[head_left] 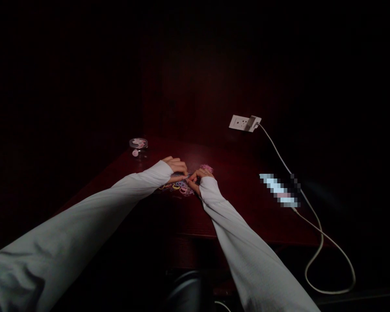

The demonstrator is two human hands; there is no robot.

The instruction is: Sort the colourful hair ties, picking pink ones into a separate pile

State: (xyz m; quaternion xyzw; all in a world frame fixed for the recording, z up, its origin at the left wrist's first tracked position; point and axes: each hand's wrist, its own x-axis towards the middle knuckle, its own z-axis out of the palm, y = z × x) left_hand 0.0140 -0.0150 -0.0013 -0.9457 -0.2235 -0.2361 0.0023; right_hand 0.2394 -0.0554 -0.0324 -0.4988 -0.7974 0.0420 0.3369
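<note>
Small coloured hair ties (182,189) lie in a loose pile on the dark red table, partly hidden by my hands. My left hand (177,167) is over the pile's far side, its thumb and fingers pinched together. Close against it, my right hand (197,177) also has its fingers pinched. The fingertips of both hands meet above the pile. Something small and pale seems to be between them, too small and dim to name. Just beyond my right hand sits a pink bunch (206,168), which looks like more hair ties gathered together.
A clear round container (138,148) with pink pieces on its lid stands at the table's far left. A phone with a blurred screen (279,190) lies on the right, its white cable (276,147) running to a charger in the wall socket (238,123). The surroundings are very dark.
</note>
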